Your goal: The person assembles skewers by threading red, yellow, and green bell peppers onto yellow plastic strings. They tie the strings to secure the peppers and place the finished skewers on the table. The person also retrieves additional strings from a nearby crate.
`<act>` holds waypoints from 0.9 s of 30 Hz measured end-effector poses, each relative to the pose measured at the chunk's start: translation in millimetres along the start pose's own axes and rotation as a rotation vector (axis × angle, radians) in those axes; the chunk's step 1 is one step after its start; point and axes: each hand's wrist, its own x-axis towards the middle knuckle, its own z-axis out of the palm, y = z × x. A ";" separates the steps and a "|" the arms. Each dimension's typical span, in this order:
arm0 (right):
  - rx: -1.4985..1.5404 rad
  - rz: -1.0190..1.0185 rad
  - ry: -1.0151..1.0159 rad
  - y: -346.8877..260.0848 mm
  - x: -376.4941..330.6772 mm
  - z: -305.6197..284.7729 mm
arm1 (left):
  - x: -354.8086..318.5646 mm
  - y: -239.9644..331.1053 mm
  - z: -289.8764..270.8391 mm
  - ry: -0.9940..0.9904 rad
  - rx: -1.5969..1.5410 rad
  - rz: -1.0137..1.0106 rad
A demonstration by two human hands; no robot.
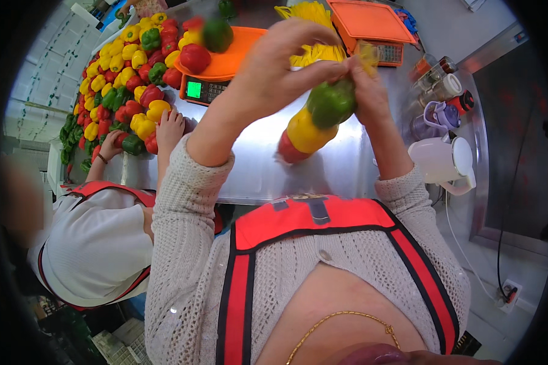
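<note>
In front of me a narrow see-through bag of bell peppers (311, 129) hangs tilted over the steel table, with a green, a yellow and a red one in a row. The green pepper is uppermost and the red one lowest. My right hand (371, 91) is closed round the gathered neck of the bag, and a blurred yellowish end (366, 53) sticks up above its fingers. My left hand (292, 64) comes in from the other side, thumb and fingertips meeting at the same neck. Motion smears the fingertips, so their exact hold is partly hidden.
A large heap of bell peppers (119, 76) covers the table's left. Beside it stands an orange scale (240, 48) bearing peppers; another orange scale (371, 21) is behind. Yellow strips (310, 12) lie between. Jars (447, 85) and a white kettle (438, 159) line the right. A co-worker's hands (170, 131) touch the heap.
</note>
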 end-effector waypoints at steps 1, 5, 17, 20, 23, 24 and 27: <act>0.132 -0.030 0.028 15.7 8.8 -15.5 | -11.3 -9.8 -6.5 -0.068 0.067 -0.108; 0.327 0.234 0.351 86.9 11.7 -44.2 | -103.1 -70.0 47.7 -0.263 0.277 -0.277; 0.412 0.389 0.561 198.0 -26.1 -81.6 | -169.1 -121.7 123.9 -0.682 0.012 -0.831; 0.468 0.353 0.529 196.0 -22.8 -82.2 | -173.2 -130.6 126.4 -0.662 0.027 -0.881; 0.514 0.373 0.581 195.2 -15.0 -80.4 | -178.7 -127.7 125.0 -0.606 0.129 -0.812; 0.532 0.402 0.620 194.5 -11.9 -82.0 | -182.7 -124.2 120.2 -0.576 0.125 -0.817; 0.549 0.420 0.673 190.4 -7.9 -93.8 | -192.2 -103.9 93.9 -0.573 0.131 -0.840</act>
